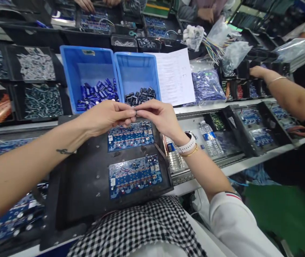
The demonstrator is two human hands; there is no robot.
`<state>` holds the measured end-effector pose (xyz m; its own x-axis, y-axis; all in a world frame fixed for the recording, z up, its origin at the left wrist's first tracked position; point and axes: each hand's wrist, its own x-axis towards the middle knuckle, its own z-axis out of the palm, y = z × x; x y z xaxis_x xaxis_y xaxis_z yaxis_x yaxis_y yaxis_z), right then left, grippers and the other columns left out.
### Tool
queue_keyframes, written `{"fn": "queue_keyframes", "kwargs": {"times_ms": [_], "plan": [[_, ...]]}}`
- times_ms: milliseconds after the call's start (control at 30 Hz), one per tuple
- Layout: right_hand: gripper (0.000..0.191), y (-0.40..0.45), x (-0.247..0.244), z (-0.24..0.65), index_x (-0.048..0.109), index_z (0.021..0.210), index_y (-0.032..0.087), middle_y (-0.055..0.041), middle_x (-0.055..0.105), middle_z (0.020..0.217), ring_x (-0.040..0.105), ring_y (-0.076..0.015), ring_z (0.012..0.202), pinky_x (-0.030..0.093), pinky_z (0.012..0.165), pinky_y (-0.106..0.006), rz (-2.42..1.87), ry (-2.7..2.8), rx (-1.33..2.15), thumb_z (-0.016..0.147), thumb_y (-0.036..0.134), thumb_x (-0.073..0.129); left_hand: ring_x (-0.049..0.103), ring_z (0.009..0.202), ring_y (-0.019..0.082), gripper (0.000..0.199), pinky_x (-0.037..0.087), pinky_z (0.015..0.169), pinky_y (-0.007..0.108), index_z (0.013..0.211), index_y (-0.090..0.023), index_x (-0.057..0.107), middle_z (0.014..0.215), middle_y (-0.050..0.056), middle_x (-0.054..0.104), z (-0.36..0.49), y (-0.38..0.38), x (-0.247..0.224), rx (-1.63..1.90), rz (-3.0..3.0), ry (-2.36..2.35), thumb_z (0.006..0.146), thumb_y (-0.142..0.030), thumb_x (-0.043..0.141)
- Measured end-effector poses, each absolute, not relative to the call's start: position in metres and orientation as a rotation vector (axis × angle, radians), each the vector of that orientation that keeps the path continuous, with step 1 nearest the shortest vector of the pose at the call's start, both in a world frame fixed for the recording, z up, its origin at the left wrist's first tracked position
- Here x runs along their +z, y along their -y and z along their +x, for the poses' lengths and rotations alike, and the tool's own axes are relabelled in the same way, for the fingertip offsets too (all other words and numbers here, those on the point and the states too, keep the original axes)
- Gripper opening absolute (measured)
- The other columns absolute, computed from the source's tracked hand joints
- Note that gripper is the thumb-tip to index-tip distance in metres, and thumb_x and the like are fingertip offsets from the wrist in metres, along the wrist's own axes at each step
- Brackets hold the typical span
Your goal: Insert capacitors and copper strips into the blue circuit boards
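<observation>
Head view: both my hands meet over the far edge of the black tray [80, 171], and my grip is a light pinch at each side, the fingertips of my left hand [105, 116] and right hand [160, 116] closed on one small part [133, 107] between them. So little of it shows past my fingers that I cannot tell its kind or whether it has leads.

It sits just beyond the far board [131, 137], raised above it; the near board [136, 178] lies flat on the tray's right side, towards me. Past my hands stand two blue bins, the left bin [88, 57] with blue capacitors [99, 92] and the right bin [136, 62] with black capacitors [140, 96]. White sheets [172, 78] lie to their right, and a co-worker's hand [258, 72] is at the parts boxes at the far right.

I judge the part next to weightless, so it asks for finger pads and hardly any squeeze; something this small could slip or spin out if I press off-centre. I would hold it by its body, one side to each hand, and spare any thin wire, which would bend easily. The boards look thin and stiff, light enough for one hand but crowded on top, so I would take them by their bare edges, clear of the raised parts.
</observation>
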<state>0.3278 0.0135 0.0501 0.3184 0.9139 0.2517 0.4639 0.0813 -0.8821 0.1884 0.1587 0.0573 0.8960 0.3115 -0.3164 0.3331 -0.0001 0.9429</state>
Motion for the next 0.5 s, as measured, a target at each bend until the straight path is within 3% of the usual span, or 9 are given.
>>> {"fn": "queue_keyframes", "kwargs": {"times_ms": [100, 233, 333, 500], "plan": [[0.013, -0.001, 0.045, 0.34, 0.069, 0.098, 0.019, -0.0013, 0.072, 0.096, 0.066, -0.0128, 0.088, 0.053, 0.085, -0.031, -1.564, 1.242, 0.61, 0.09, 0.027, 0.061, 0.06, 0.062, 0.014, 0.028, 0.053, 0.061, 0.027, 0.077, -0.018, 0.07, 0.07, 0.004, 0.065, 0.2, -0.152, 0.056, -0.056, 1.661, -0.49, 0.08, -0.046, 0.069], [0.009, 0.011, 0.023, 0.358, 0.068, 0.089, 0.021, -0.0015, 0.069, 0.092, 0.062, -0.0148, 0.086, 0.05, 0.084, -0.033, -1.811, 1.348, 0.443, 0.09, 0.021, 0.059, 0.068, 0.089, 0.02, 0.022, 0.056, 0.086, 0.033, 0.096, -0.016, 0.068, 0.095, 0.01, 0.071, 0.207, -0.15, 0.047, 0.098, 1.643, -0.655, 0.08, -0.031, 0.069], [0.014, 0.013, 0.004, 0.365, 0.067, 0.085, 0.02, -0.003, 0.066, 0.091, 0.06, -0.0169, 0.087, 0.047, 0.085, -0.034, -1.976, 1.53, 0.443, 0.09, 0.015, 0.055, 0.068, 0.104, 0.022, 0.02, 0.052, 0.098, 0.034, 0.099, -0.012, 0.067, 0.108, 0.015, 0.071, 0.207, -0.149, 0.04, 0.115, 1.527, -0.698, 0.081, -0.018, 0.058], [0.019, 0.005, -0.01, 0.364, 0.066, 0.089, 0.019, -0.0049, 0.064, 0.094, 0.059, -0.0173, 0.09, 0.045, 0.086, -0.032, -1.993, 1.673, 0.483, 0.093, 0.014, 0.048, 0.066, 0.111, 0.024, 0.031, 0.053, 0.098, 0.036, 0.113, -0.012, 0.067, 0.111, 0.014, 0.071, 0.203, -0.142, 0.04, 0.053, 1.46, -0.663, 0.088, -0.023, 0.052]]}}
